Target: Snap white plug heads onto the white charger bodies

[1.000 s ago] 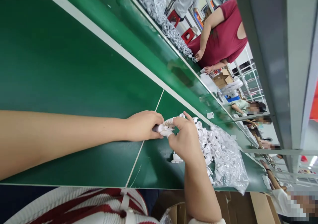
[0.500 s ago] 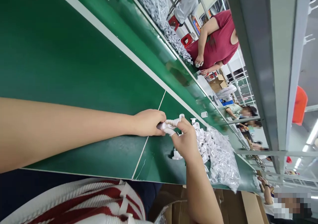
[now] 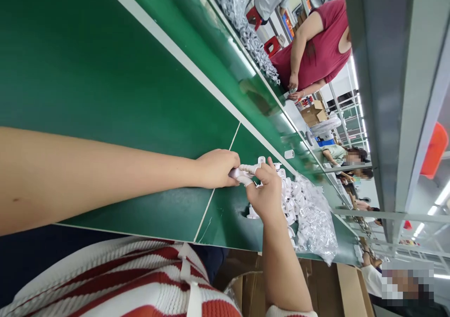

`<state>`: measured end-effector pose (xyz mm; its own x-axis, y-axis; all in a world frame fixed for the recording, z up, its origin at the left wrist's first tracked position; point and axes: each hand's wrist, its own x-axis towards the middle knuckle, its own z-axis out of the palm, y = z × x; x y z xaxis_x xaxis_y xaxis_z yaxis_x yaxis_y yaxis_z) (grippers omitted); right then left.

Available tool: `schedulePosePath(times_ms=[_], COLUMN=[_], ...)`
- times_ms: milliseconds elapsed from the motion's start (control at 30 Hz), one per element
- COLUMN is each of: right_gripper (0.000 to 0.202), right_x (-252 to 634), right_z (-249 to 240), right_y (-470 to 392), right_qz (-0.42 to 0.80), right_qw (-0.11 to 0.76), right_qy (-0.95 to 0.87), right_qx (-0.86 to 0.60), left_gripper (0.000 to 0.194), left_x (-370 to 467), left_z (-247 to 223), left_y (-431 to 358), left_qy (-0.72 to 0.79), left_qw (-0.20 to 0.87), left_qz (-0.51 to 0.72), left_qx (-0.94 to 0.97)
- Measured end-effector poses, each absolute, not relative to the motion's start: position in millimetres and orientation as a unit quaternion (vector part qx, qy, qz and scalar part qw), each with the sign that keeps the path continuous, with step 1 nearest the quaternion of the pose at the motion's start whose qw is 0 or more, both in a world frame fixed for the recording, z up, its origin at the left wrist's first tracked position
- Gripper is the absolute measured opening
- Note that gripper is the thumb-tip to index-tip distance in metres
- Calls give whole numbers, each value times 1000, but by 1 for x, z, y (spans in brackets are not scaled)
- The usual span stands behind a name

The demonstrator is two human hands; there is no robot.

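My left hand (image 3: 218,168) is closed around a small white plastic part (image 3: 237,172) over the green work surface (image 3: 140,96). My right hand (image 3: 266,190) meets it from the right, pinching the same part. White coverings wrap its thumb and a finger. Fingers hide most of the part, so its exact kind does not show. Just beyond my right hand lies a pile of loose white plastic parts (image 3: 290,200), partly behind that hand.
A clear plastic bag (image 3: 316,218) of parts lies right of the pile. One white piece (image 3: 288,154) sits on the green strip. Cardboard boxes (image 3: 323,284) stand below the edge. Across the line, a person in a red shirt (image 3: 316,45) works beside more parts (image 3: 256,49).
The view has shifted slightly. Both my hands stay together on the white part, and one right finger now points up more. Across the line, the red-shirted person's hands have come closer together.
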<state>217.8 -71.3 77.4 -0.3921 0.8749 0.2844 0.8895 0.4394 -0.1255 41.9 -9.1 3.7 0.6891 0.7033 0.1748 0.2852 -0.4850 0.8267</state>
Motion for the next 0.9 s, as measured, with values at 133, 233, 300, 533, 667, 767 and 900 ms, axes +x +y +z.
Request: schedulePosePath(times_ms=[133, 233, 300, 533, 667, 767, 900], right_gripper=[15, 14, 15, 14, 10, 10, 10], right_x=[217, 217, 217, 223, 223, 222, 216], right_z=[83, 89, 88, 66, 65, 74, 97], right_y=[-62, -59, -62, -79, -89, -94, -97], right_qz=[59, 73, 74, 160, 112, 81, 76], right_qw=[141, 132, 146, 299, 376, 433, 442], right_qy=[-820, -815, -805, -740, -732, -726, -748], right_qx=[-551, -560, -570, -580, -557, -528, -490], left_gripper=[22, 25, 27, 27, 27, 33, 34], left_x=[41, 40, 39, 38, 36, 32, 25], left_z=[7, 9, 8, 3, 5, 12, 23], left_y=[-11, -10, -9, -9, -19, -27, -30], left_qy=[306, 303, 299, 274, 229, 186, 130], left_qw=[396, 394, 394, 396, 406, 412, 332], left_qz=[246, 239, 240, 253, 322, 393, 465], left_qx=[830, 834, 835, 840, 824, 801, 810])
